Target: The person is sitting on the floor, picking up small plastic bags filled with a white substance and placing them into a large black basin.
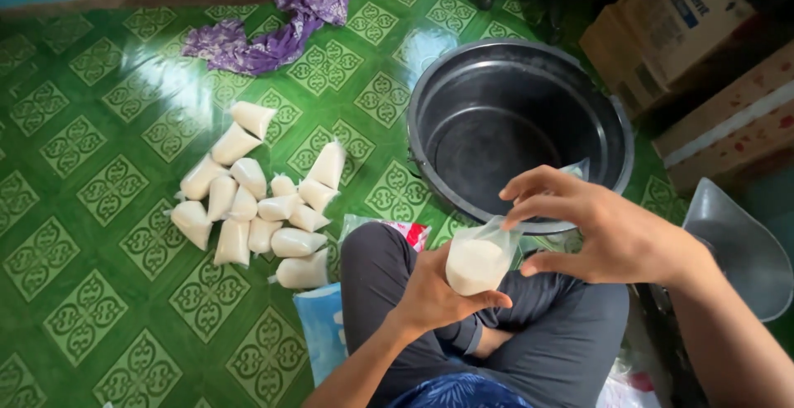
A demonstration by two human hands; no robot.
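Observation:
My left hand (pixel 430 292) cups the bottom of a small clear plastic bag (pixel 478 261) filled with white liquid, held over my knee. My right hand (pixel 591 226) pinches the bag's open top between thumb and fingers. On the green patterned floor to the left lies a pile of several filled, tied bags (pixel 256 201) of the same white liquid.
A large empty black basin (pixel 608 139) stands on the floor just beyond my hands. Cardboard boxes (pixel 678 28) sit at the upper right, a grey plastic object (pixel 744 243) at the right. A purple cloth (pixel 281 32) lies at the back. Plastic packets (pixel 318 325) lie beside my leg.

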